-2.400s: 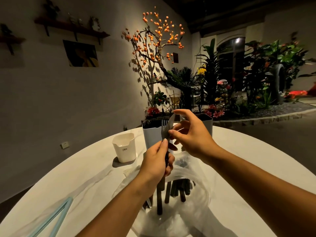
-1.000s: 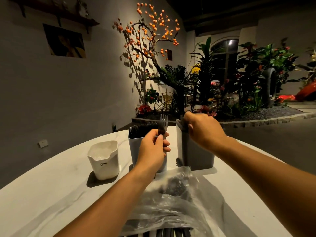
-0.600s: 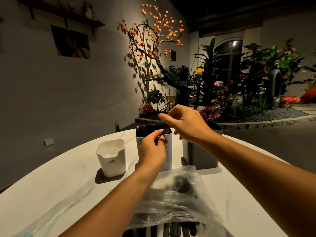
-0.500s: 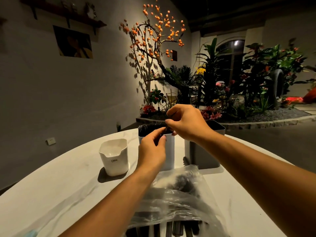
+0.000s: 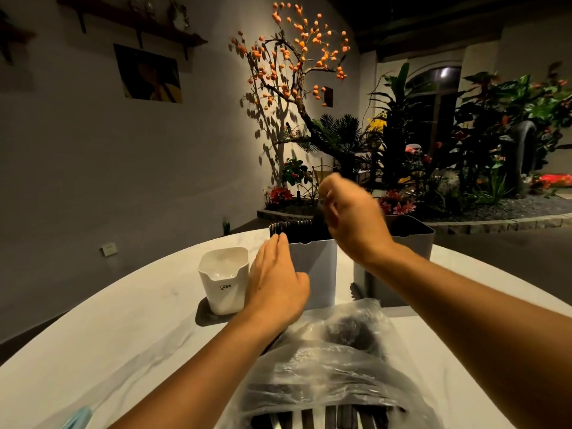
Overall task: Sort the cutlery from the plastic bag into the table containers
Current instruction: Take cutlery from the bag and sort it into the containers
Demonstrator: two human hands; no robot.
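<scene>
Left hand: fingers straight and pressed together, laid flat against the left face of the middle container; fingertips reach its rim. It holds nothing.

Right hand: raised over the same container's opening, blurred. Fingers curled; a dark piece of cutlery seems pinched at the fingertips, but the blur makes the hold uncertain and the type of piece cannot be told.

Middle container: pale grey, upright, rectangular, with a row of dark cutlery handles showing along its top edge.

Small white cup: stands just left of the middle container, close beside the left hand. Printed on its front: "CRBW". No other writing is readable anywhere in view.

Dark grey container: stands to the right of the middle one, largely hidden behind the right forearm; contents cannot be seen.

Plastic bag: clear, crumpled, lies on the white bench nearest the person, between the two forearms. Dark cutlery shows through the film at the lower edge, lying in rough parallel.

A light blue strip lies at the lower left corner of the bench; what it is cannot be told.

Behind: grey wall with a dark picture under a shelf, a tree with orange fruit, mixed plants to the right.
</scene>
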